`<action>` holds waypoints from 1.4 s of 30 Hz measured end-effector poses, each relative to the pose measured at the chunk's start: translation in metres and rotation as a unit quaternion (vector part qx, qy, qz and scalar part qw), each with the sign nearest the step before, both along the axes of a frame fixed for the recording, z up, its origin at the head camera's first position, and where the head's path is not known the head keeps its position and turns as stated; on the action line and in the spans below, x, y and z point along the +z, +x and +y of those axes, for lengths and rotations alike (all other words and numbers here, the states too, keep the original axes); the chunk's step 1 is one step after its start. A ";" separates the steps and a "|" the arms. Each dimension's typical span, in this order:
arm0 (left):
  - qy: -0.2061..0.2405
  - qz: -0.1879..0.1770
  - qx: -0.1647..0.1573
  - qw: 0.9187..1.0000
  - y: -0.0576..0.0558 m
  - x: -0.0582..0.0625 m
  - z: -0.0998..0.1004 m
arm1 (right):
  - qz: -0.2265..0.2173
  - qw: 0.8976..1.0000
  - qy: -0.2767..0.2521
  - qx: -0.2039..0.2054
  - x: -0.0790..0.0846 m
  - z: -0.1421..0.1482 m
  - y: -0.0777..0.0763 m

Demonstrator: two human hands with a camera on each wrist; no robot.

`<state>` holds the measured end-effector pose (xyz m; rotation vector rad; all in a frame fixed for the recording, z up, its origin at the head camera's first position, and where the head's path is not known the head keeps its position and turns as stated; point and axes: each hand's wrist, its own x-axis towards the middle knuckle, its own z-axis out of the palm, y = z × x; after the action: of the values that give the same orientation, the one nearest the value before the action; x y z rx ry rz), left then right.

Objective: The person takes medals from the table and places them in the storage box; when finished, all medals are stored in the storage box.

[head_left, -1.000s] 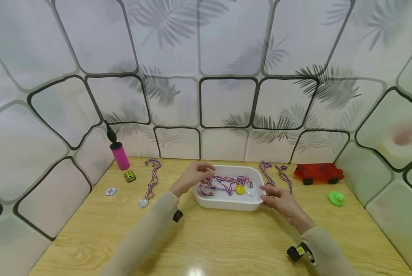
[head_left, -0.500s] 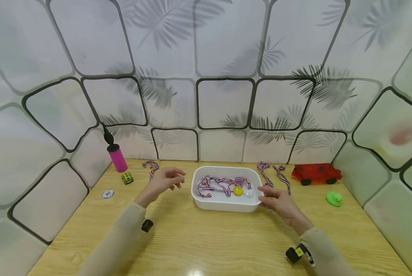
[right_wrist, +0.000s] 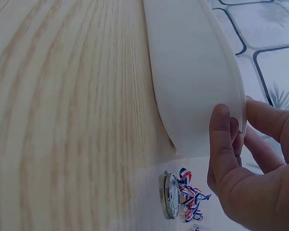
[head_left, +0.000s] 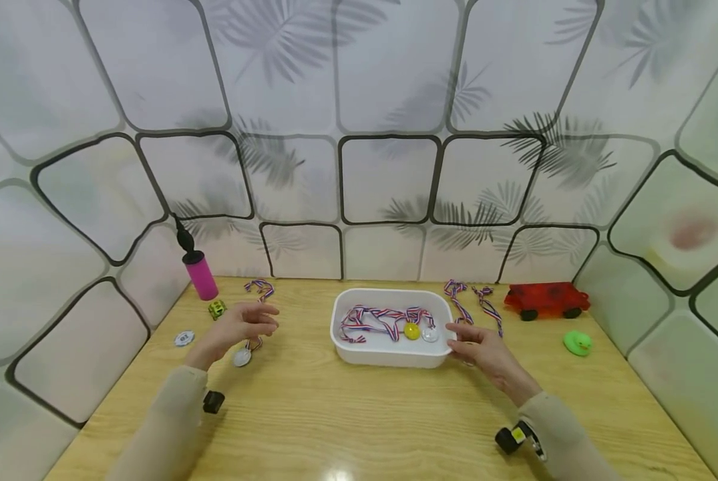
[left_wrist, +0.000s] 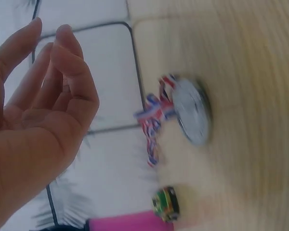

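My left hand (head_left: 236, 329), fingers relaxed and holding nothing, hovers over the left of the table beside a silver medal (head_left: 242, 357) with a striped ribbon, partly hidden by the hand. In the left wrist view the medal (left_wrist: 192, 111) lies apart from the fingertips. At the other side, my right hand (head_left: 487, 352) grips the right end of a white plastic bin (head_left: 389, 356); the right wrist view has fingers at its rim and outer wall (right_wrist: 192, 72). Inside the bin lie a gold medal (head_left: 412, 331), a silver medal (head_left: 430, 333) and tangled striped ribbons.
Two more ribbons lie behind my right hand, with a medal (right_wrist: 172, 196) below it. A red toy car (head_left: 546, 300) and green duck (head_left: 578, 343) stand right. At left are a pink pump (head_left: 201, 277), small yellow-green toy (head_left: 217, 308) and round chip (head_left: 184, 339).
My left hand has moved left from over the bin's left end to beside the silver medal. My right hand has stayed at the bin's right end.
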<state>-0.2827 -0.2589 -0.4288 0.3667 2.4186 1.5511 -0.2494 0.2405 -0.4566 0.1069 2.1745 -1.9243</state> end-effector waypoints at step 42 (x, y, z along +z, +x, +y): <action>-0.173 0.004 -0.109 0.979 0.005 -0.019 -0.052 | 0.004 1.000 0.006 0.001 0.001 0.000 0.001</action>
<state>-0.2778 -0.3113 -0.4482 0.5435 2.4940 1.0174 -0.2483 0.2408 -0.4551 0.0993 2.1901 -1.9131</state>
